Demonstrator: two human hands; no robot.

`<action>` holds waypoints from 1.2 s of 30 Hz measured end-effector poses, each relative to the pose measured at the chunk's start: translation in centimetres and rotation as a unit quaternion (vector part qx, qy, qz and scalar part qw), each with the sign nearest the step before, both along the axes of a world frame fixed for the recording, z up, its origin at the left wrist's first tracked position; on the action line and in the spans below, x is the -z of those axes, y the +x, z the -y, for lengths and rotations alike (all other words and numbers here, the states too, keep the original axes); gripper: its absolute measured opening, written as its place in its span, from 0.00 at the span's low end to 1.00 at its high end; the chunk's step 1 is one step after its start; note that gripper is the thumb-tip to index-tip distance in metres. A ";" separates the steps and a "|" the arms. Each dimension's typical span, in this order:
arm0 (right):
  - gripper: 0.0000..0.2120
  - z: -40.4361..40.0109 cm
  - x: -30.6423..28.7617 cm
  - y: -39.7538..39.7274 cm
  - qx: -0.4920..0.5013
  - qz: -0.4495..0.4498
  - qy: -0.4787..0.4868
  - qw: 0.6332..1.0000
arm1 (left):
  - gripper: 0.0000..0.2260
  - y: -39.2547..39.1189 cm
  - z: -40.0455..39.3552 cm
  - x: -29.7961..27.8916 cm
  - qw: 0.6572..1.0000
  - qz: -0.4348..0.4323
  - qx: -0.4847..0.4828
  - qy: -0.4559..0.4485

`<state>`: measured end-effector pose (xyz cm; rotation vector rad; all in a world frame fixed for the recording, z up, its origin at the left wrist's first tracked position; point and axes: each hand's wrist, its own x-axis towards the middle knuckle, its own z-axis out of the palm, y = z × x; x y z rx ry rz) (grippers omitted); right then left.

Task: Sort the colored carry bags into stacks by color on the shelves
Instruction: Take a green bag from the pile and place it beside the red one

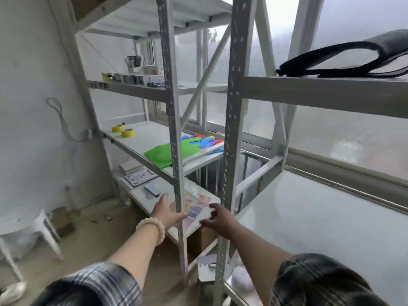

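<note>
A tall grey metal shelving unit with perforated uprights [170, 120] stands against a pale, plain white wall [28, 85] at the left. A second unit of the same grey metal [234, 107] stands just beside it at the right, its white lower shelf board [309, 217] running along the window side. Behind both units a wide window with frosted, hazy panes [344, 133] and a grey frame lets in soft, flat daylight. The dull beige concrete floor [88, 244] carries small scraps near the shelf foot. A white plastic stool [33, 226] stands at the left edge, near the wall. A thin looped cable [59, 115] hangs down the wall.
</note>
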<state>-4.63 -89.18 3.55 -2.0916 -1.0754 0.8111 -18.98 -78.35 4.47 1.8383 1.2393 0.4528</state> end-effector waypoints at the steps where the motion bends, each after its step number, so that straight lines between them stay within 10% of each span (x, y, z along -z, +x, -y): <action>1: 0.33 -1.8 0.0 -0.5 0.004 -0.004 0.014 1.000 | 0.43 -0.9 -1.5 0.1 1.000 0.020 -0.010 0.004; 19: 0.33 -39.3 3.0 -6.8 0.060 -0.076 0.132 0.987 | 0.40 -8.5 -35.0 3.6 0.979 0.147 -0.141 -0.016; 36: 0.37 -54.5 3.7 4.0 0.366 -0.038 0.139 0.919 | 0.43 5.6 -59.5 3.6 0.989 0.097 0.100 -0.057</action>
